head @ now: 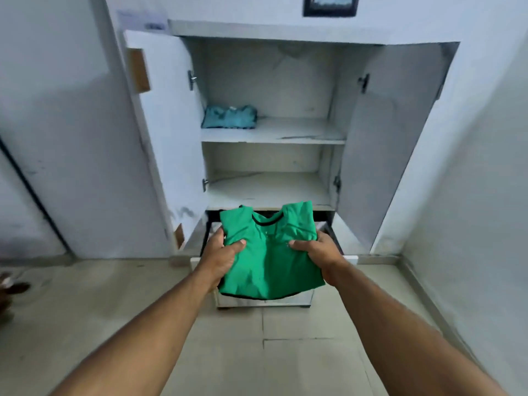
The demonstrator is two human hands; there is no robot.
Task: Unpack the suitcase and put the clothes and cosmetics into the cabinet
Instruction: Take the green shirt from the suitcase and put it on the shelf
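Observation:
I hold a folded green shirt [270, 252] with a black collar trim in front of the white cabinet [271, 132]. My left hand [223, 257] grips its left edge, thumb on top. On the right edge, my right hand [318, 252] grips the cloth the same way. The shirt hangs over the pulled-out bottom drawer [265, 301] of the cabinet. Both cabinet doors stand open. A folded light-blue garment [230, 117] lies at the left of the upper shelf. The lower shelf [268, 190] is bare. No suitcase is in view.
The left door [165, 132] and right door [383, 144] swing outward on either side. Tiled floor spreads below the drawer. A dark shoe [14, 287] lies at the far left edge. A white wall runs along the right.

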